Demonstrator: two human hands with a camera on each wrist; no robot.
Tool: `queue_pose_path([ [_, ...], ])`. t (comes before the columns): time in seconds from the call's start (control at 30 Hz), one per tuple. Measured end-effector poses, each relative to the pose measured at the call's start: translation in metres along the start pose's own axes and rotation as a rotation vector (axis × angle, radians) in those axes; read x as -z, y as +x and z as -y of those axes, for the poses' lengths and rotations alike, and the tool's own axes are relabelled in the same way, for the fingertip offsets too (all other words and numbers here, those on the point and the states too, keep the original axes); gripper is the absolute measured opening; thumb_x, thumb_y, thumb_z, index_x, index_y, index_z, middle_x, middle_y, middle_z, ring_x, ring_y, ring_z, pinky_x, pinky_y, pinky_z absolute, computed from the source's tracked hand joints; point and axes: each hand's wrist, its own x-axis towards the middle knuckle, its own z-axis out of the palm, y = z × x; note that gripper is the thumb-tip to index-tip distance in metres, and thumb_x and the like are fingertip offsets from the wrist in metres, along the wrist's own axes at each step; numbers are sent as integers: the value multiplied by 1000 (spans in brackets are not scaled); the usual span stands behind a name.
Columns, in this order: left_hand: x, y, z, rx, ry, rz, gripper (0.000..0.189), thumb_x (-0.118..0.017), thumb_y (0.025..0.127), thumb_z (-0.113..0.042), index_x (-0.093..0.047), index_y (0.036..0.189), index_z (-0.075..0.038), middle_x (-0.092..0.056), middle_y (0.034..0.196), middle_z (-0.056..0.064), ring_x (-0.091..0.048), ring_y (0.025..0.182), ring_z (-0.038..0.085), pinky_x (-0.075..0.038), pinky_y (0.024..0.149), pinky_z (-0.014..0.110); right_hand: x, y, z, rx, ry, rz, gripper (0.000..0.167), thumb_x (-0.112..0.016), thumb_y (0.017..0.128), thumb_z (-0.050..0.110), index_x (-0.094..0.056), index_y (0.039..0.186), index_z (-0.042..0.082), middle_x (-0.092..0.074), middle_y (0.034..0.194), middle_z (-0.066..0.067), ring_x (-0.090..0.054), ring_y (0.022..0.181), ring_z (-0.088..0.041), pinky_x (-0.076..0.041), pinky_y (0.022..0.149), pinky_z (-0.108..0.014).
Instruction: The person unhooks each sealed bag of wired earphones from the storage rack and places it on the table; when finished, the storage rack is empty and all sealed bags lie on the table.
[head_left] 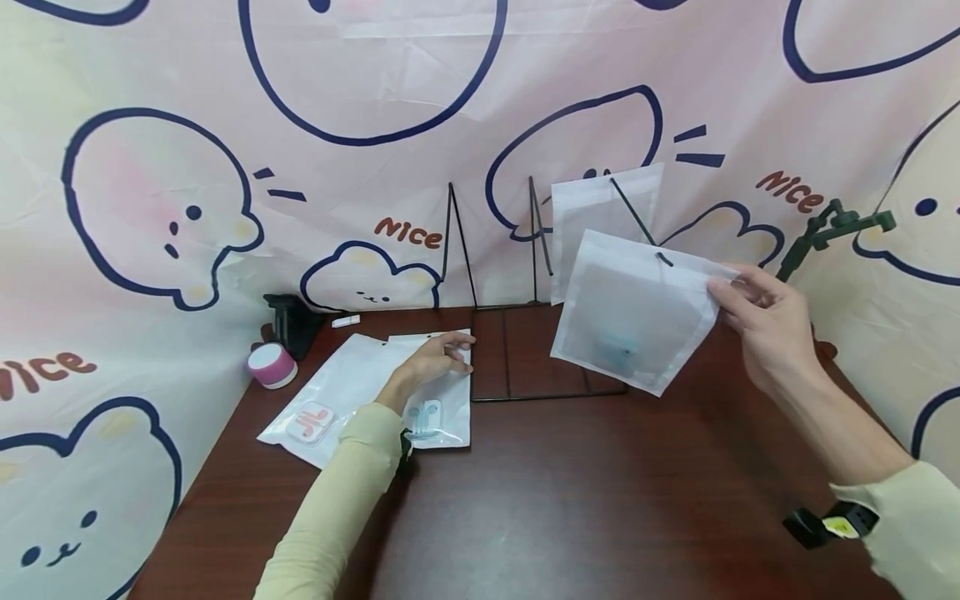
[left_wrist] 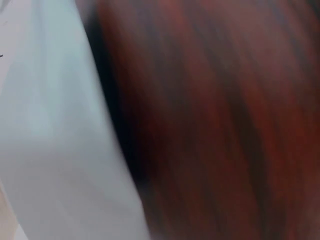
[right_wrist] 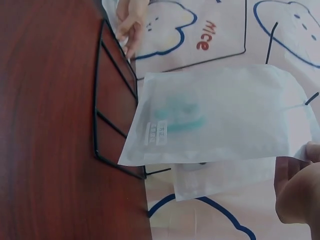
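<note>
With thumb and fingers my right hand (head_left: 776, 321) pinches the upper right corner of a frosted white bag (head_left: 637, 312). A dark hook (head_left: 633, 211) of the wire rack passes through the hole near that bag's top. Something teal, blurred by the frosted film, shows inside the bag (right_wrist: 215, 115). Behind it another frosted bag (head_left: 600, 208) hangs on the rack. On the table, my left hand (head_left: 431, 358) pinches the upper right edge of a white bag (head_left: 442, 387) with a pale blue earphone-like item. Beside this lies a bag (head_left: 341, 387) with a pink earphone-like item. The left wrist view is blurred.
The black wire rack's base (head_left: 551, 400) stands on the brown table (head_left: 555, 500), with bare hooks (head_left: 459, 242) at its left. A pink-and-white round tub (head_left: 272, 367), black stand (head_left: 292, 325) and green clamp arm (head_left: 832, 229) are near the patterned cloth backdrop.
</note>
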Motion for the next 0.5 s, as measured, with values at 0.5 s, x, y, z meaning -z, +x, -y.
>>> queue_pose_path([
  [0.5,0,1,1,35,6,-5,61,-77,89,-3,-59,146,-16,-59,138,8,-56,112,25,-39,109,47,8,-31,9,92,126,38,27,-69,96,-5,-72,123,-3,-79,98,-4,-74,87,-13,-59,71,-21],
])
